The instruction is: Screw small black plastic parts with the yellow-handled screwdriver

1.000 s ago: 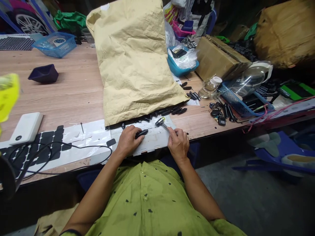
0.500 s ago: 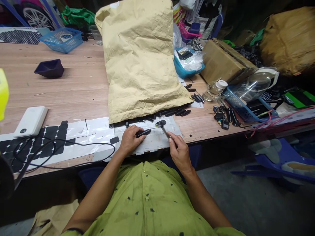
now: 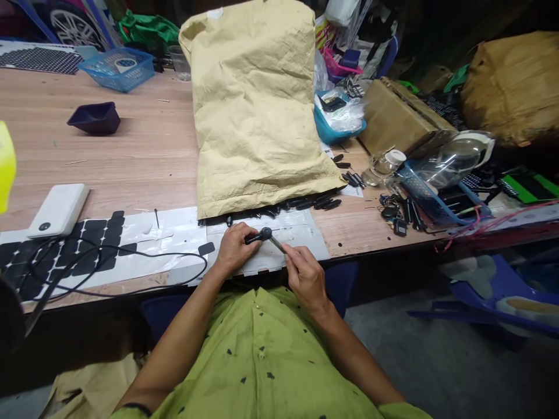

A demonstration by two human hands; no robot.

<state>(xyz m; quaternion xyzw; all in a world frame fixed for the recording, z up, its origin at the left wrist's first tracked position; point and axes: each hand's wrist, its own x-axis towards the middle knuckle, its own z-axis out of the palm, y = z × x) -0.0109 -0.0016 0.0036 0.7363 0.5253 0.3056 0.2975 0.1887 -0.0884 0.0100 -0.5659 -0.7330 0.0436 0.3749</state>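
My left hand (image 3: 236,247) is closed on a slim black piece (image 3: 252,238), holding it low over the white sheet (image 3: 308,238) at the table's front edge. My right hand (image 3: 306,273) grips the handle of a small hammer (image 3: 266,233). The hammer's dark round head overlaps the right end of the black piece; whether they touch is hard to tell. Just beyond the hands lies a large tan paper bag (image 3: 257,110), with several similar black pieces (image 3: 325,202) along its near edge.
On the left are a white power bank (image 3: 59,210), a looped black cable (image 3: 151,254) and a dark small tray (image 3: 95,119). To the right sit a clear bottle (image 3: 384,166), keys (image 3: 395,218), a blue basket (image 3: 441,201) and a cardboard box (image 3: 393,110).
My right hand has brought the hammer left and down, so its head is now at the black piece. My left hand keeps its hold. The whole view has shifted slightly.
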